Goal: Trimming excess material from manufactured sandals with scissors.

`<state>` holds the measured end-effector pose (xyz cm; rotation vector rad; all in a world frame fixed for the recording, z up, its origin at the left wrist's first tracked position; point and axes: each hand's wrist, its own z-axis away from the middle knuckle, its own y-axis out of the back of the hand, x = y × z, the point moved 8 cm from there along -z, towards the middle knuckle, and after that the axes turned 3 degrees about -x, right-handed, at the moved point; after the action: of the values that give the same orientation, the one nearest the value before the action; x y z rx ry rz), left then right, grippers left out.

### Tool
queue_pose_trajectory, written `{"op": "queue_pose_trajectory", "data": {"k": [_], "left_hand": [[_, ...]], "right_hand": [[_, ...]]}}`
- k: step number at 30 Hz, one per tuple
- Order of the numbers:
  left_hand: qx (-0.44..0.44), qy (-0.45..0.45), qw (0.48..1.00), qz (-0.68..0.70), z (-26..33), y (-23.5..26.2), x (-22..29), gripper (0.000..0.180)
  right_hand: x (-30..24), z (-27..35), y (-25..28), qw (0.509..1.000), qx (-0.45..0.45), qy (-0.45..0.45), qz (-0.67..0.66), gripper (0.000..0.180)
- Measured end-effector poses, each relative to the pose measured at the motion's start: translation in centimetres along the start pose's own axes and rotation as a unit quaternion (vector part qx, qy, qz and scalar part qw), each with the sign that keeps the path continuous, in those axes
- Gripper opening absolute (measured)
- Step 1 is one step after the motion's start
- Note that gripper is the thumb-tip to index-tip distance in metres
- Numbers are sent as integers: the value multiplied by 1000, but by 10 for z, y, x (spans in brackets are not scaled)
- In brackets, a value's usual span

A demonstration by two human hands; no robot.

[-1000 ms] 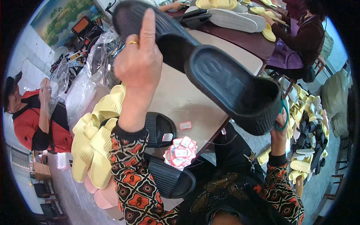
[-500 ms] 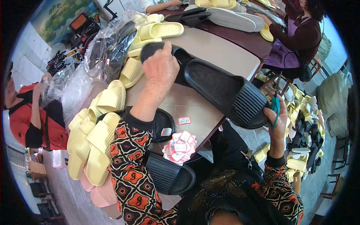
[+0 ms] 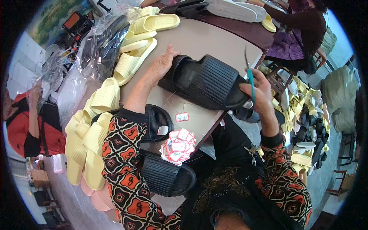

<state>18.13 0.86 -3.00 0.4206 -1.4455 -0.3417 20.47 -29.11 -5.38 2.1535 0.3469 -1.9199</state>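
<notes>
A pair of black ribbed slide sandals (image 3: 218,82), laid together toe to heel, is held tilted over the table between my hands. My left hand (image 3: 163,65) grips their left end, with its fingers partly hidden behind the sandals. At the other end my right hand (image 3: 260,92) pinches the sandals and also keeps hold of scissors (image 3: 250,80) with green handles, blades pointing up. Below lies a heap of small red-bordered paper labels (image 3: 178,146), with one single label (image 3: 182,117) apart from it. Two more black slides, one (image 3: 156,117) beside the heap and another (image 3: 165,174) nearer me, sit by my left sleeve.
Yellow slides (image 3: 105,96) line the table's left side, beside clear plastic bags (image 3: 96,50). Pink slides (image 3: 102,199) show at lower left. Many slides lie heaped on the floor (image 3: 306,119) at right. A person in red (image 3: 32,126) is at left, another in purple (image 3: 291,42) at upper right.
The black slides have been turned, so a ribbed strap now faces up mid-pair. My left hand has moved lower and my right hand has shifted left, scissors still in it.
</notes>
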Motion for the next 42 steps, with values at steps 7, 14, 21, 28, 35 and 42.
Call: {"op": "queue_pose_trajectory", "data": {"k": [7, 14, 21, 28, 35, 42], "left_hand": [[60, 63, 991, -103, 11, 25, -20, 73], [72, 72, 970, -218, 50, 40, 8, 72], [-89, 152, 983, 42, 35, -51, -28, 57], [-137, 202, 943, 225, 36, -65, -26, 46], [-158, 121, 974, 112, 38, -70, -18, 34], [-571, 30, 816, -82, 154, -159, 38, 19]], "right_hand": [[3, -32, -31, 994, -5, 1, -107, 54], [38, -28, -3, 954, 29, -5, -297, 47], [50, -8, -5, 941, 78, -15, -330, 38], [44, 3, -5, 955, 130, 30, -265, 48], [41, 10, -13, 958, 131, 0, -255, 48], [41, 0, -13, 937, 95, 13, -337, 43]]}}
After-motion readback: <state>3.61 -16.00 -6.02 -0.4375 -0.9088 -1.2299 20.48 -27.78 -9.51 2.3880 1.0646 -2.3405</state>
